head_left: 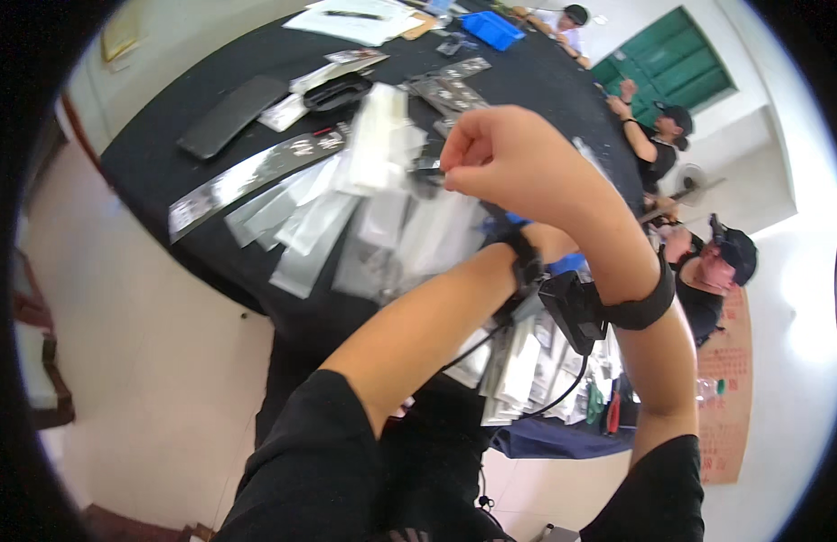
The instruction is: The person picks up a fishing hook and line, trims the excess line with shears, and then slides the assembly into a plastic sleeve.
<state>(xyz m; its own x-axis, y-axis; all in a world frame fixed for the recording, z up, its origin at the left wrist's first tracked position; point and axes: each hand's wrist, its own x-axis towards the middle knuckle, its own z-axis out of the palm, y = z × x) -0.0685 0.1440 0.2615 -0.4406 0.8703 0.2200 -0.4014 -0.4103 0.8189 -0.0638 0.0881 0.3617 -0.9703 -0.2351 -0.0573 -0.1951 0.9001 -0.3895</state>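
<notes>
My right hand [509, 158] is raised over the table with its fingers curled and pressed together at the tips. Whatever it pinches, if anything, is too small to make out. Crossing beneath it from the left, my left hand [552, 240] is mostly hidden behind my right forearm, so its fingers do not show. Below and left of my right hand lies a blurred spread of clear plastic sleeves [314, 239]. A stack of white packets [378, 135] rests on them. Something blue [567, 264] shows beside my left hand, partly covered by my right arm.
A dark table [156, 154] holds a black case [233, 116], a black tray [337, 93], silvery printed strips [247, 185], papers [355, 23] and a blue bin [492, 30]. More white packets [518, 366] and red-handled pliers [613, 411] lie at right. Several people sit along the far side.
</notes>
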